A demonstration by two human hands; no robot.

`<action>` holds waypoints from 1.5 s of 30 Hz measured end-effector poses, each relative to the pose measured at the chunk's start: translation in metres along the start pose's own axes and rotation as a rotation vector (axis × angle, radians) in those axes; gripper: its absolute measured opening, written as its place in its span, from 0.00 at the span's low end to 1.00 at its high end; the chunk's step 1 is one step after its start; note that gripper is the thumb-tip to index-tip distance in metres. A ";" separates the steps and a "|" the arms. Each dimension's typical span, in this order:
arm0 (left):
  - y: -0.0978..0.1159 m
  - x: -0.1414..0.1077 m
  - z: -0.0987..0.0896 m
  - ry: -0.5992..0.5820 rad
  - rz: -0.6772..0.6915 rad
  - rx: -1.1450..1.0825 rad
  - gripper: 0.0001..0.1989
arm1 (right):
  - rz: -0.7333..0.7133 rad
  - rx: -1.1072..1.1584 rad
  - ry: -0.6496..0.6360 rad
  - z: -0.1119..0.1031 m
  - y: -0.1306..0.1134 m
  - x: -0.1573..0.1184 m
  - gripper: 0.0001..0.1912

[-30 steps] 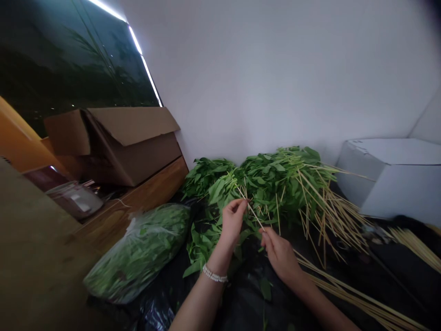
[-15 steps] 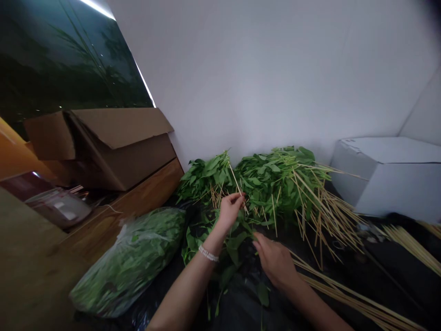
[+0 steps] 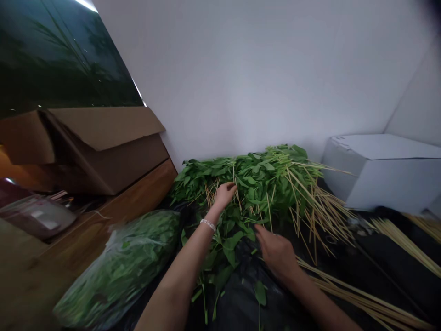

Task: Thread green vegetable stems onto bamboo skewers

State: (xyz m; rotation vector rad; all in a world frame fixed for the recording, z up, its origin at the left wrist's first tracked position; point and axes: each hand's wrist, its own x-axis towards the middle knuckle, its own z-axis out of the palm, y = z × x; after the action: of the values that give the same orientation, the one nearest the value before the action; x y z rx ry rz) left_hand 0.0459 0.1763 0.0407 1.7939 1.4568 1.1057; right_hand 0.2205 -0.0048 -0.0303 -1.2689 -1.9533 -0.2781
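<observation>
My left hand (image 3: 225, 194) pinches a thin bamboo skewer (image 3: 234, 172) at the front of the leaf pile. The skewer stands nearly upright, its upper end against green leaves (image 3: 255, 172). Lower and to the right, my right hand (image 3: 278, 250) has its fingers drawn together beside loose leafy stems (image 3: 232, 243) on black plastic (image 3: 241, 294). Whatever those fingertips hold is too small to make out. More skewers (image 3: 327, 207) fan out from the right side of the pile, their far ends among the leaves.
A clear plastic bag of leaves (image 3: 127, 266) lies at the left, below an open cardboard box (image 3: 113, 156) on a wooden surface (image 3: 148, 188). A white box (image 3: 389, 174) stands at the right. Bundles of bare sticks (image 3: 406, 239) lie near the right edge. A white wall rises behind.
My left hand has moved forward with the skewer, whose top is now against the leaf pile and more upright. My right hand stays near the loose stems. The view has shifted slightly right.
</observation>
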 end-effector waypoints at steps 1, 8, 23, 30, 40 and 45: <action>0.003 -0.012 0.003 -0.058 0.012 -0.011 0.13 | 0.081 0.016 0.029 -0.004 0.008 0.003 0.19; 0.029 -0.101 0.031 -0.711 0.167 -0.032 0.10 | 0.647 0.355 0.290 -0.037 0.055 0.023 0.23; 0.020 -0.133 0.099 -0.533 0.355 0.519 0.10 | 0.568 0.374 0.298 -0.043 0.048 0.026 0.21; 0.025 -0.129 0.095 -0.567 0.431 0.576 0.06 | 0.560 0.342 0.204 -0.039 0.050 0.022 0.22; 0.037 -0.113 0.039 -0.409 0.342 0.119 0.04 | 0.309 0.320 -0.194 -0.019 0.050 0.015 0.16; 0.020 -0.106 -0.006 -0.322 0.136 -0.138 0.05 | 0.223 0.407 -0.298 -0.017 0.041 0.013 0.16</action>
State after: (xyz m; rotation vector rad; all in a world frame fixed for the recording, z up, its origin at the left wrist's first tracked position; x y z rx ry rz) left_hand 0.0441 0.0684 0.0346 1.8911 1.0592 0.9057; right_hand 0.2614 0.0143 -0.0188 -1.2882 -1.9549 0.4240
